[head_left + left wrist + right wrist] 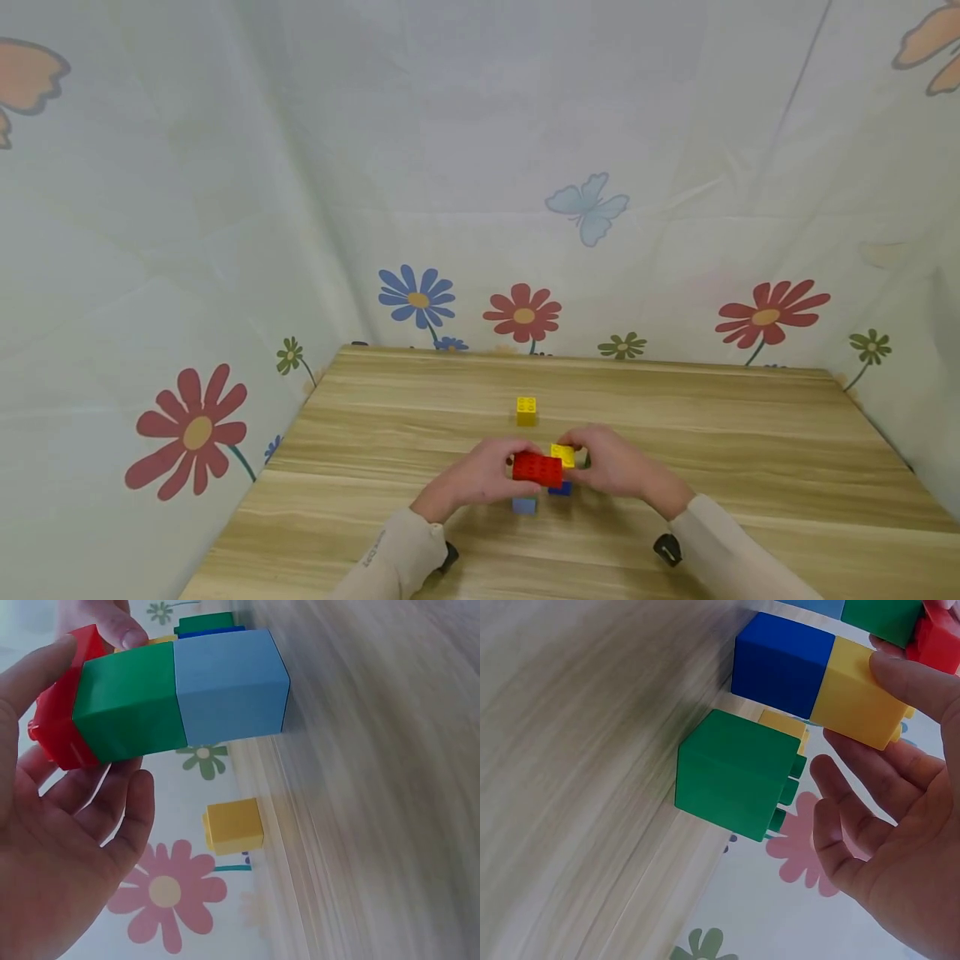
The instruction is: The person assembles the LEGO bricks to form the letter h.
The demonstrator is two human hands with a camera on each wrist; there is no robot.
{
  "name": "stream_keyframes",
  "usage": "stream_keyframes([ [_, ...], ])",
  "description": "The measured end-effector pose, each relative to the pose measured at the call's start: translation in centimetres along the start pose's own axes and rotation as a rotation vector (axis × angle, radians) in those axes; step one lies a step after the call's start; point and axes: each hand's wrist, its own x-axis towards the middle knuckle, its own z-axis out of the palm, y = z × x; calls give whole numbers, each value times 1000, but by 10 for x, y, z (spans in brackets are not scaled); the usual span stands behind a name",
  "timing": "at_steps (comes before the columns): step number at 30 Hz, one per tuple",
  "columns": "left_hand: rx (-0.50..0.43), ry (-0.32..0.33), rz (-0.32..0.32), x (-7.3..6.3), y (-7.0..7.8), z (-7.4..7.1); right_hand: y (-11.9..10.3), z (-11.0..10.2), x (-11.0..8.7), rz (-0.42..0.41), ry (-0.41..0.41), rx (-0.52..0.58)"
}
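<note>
My left hand (489,472) grips a red brick (537,470) between thumb and fingers. Under that brick, in the left wrist view, are a green brick (131,703) and a light blue brick (232,686), stacked down toward the tabletop. Thumb and fingers of my right hand (613,463) pinch a yellow brick (859,691), which sits on a dark blue brick (784,664). The two stacks stand side by side. A separate green brick (735,776) rests on the table close to my right hand, mostly hidden by it in the head view.
Another yellow brick (527,413) stands by itself farther back on the wood-grain table (705,417). A pale curtain (465,125) printed with flowers and butterflies hangs behind and at both sides of the table.
</note>
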Motion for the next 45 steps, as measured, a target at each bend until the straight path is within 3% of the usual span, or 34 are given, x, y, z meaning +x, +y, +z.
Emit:
stream_keyframes([
  [8,45,-7,36,5,5,2,0,0,-6,-36,5,-34],
  [17,84,-18,23,8,3,3,-4,0,-11,-77,27,-81],
  [29,9,12,-26,6,0,6,-5,0,-15,-56,21,-91],
  [36,12,22,-12,7,0,7,-7,1,-17,-39,-5,-48],
  [45,15,10,12,9,2,9,-9,1,-18,-101,5,-38],
])
